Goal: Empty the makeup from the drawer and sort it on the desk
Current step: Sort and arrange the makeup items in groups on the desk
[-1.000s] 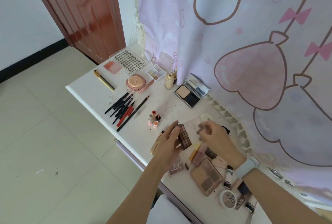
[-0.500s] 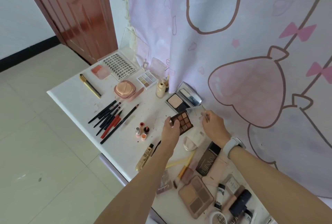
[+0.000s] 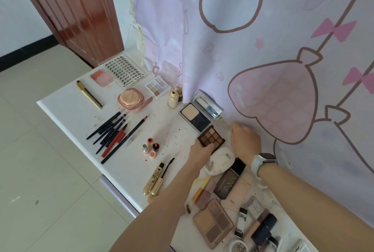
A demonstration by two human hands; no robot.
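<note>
A brown eyeshadow palette (image 3: 211, 138) with nine pans lies on the white desk (image 3: 66, 108), just in front of an open powder compact (image 3: 195, 117). My left hand (image 3: 201, 151) grips the palette's near edge. My right hand (image 3: 245, 140) is to the palette's right, back up, its thumb and fingers pinching the palette's clear raised lid (image 3: 223, 123). The fingertips are hidden.
Sorted at the far left are pencils (image 3: 113, 132), a gold pen (image 3: 89, 95), a pink cushion compact (image 3: 131, 99), a lash tray (image 3: 125, 70), a pastel palette (image 3: 157, 86), small lip pots (image 3: 150, 147) and mascara (image 3: 156, 179). Unsorted makeup (image 3: 213, 222) crowds the near right. A pink curtain (image 3: 263, 39) hangs behind.
Both hands carried the brown palette away from me and set it down flat beside the powder compact, its pans now facing up. The view shifted left with them.
</note>
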